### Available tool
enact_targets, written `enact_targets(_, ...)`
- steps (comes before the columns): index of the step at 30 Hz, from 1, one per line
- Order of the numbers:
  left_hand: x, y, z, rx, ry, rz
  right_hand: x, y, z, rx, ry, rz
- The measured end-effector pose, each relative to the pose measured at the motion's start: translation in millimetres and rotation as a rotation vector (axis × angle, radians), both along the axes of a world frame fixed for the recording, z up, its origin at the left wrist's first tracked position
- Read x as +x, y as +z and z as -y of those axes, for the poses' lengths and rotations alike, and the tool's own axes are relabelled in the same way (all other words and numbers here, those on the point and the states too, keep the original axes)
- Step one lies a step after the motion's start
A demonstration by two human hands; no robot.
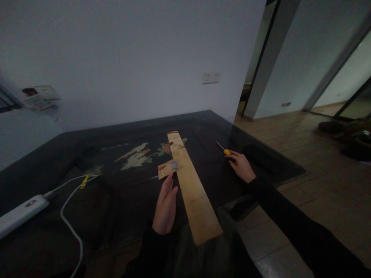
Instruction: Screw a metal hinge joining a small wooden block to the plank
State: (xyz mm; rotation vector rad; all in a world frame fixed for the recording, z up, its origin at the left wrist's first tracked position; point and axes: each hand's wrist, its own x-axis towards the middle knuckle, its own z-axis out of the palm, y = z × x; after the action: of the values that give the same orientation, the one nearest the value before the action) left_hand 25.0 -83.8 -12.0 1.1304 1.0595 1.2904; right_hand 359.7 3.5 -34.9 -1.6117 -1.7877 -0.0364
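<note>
A long, pale wooden board [194,189] lies on the dark table and juts over its front edge. Against its left side sits a short wooden piece [164,170], with a small metal hinge [174,165] where the two meet. My left hand [166,204] is beside the board, fingers stretched out and fingertips at the hinge and short piece; whether they press on it I cannot tell. To the right of the board, my right hand [241,166] grips a screwdriver [227,152] by its yellow handle, its thin shaft pointing away to the upper left.
The dark table [116,216] has a bird-and-flower picture [135,158] on its top. On the left lies a white power strip [23,214] with a white cable [69,224] bearing a yellow tag [84,182]. Behind the table rises a wall with a socket [211,78].
</note>
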Motion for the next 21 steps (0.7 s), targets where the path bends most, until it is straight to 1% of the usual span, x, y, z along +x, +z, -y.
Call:
enact_targets(4,12.6,6.1,3.1,0.0,-0.058,0.105,2.5,-4.5,-1.4,-0.006,-0.004,0.005)
enact_targets(6,18.0,9.4,5.1,0.018,-0.078,0.127,2.8,-2.6,0.6,0.0,-0.005,0.017)
enact_targets(8,21.0,11.5,6.5,0.016,-0.076,0.132,-0.3,4.8,6.1,0.027,-0.026,0.021)
enact_targets(10,21.8,11.8,6.8,0.0,-0.072,0.144,-10.3,17.5,15.0,0.089,-0.057,-0.001)
enact_targets(12,21.5,10.6,6.0,-0.012,-0.07,0.156,-29.8,31.7,25.0,0.151,-0.06,-0.063)
enact_targets(13,21.3,9.6,5.2,-0.01,-0.069,0.151,-43.1,37.7,29.1,0.159,-0.022,-0.123)
enact_targets(15,21.3,7.5,2.9,0.007,-0.065,0.112,-73.9,44.5,32.7,0.085,0.136,-0.277)
enact_targets(16,21.6,6.4,1.5,0.018,-0.066,0.083,-89.8,44.9,31.9,0.0,0.234,-0.378)
enact_targets(18,22.3,4.9,-1.4,0.034,-0.079,0.028,-118.5,40.8,25.9,-0.241,0.413,-0.633)
enact_targets(19,22.8,4.4,-2.8,0.037,-0.09,0.014,-130.2,37.5,21.8,-0.359,0.458,-0.724)
enact_targets(20,23.4,4.2,-4.1,0.037,-0.103,0.012,-139.7,34.0,17.9,-0.432,0.495,-0.792)
enact_targets(21,24.1,4.1,-5.2,0.037,-0.115,0.02,-147.1,31.0,14.7,-0.469,0.537,-0.845)
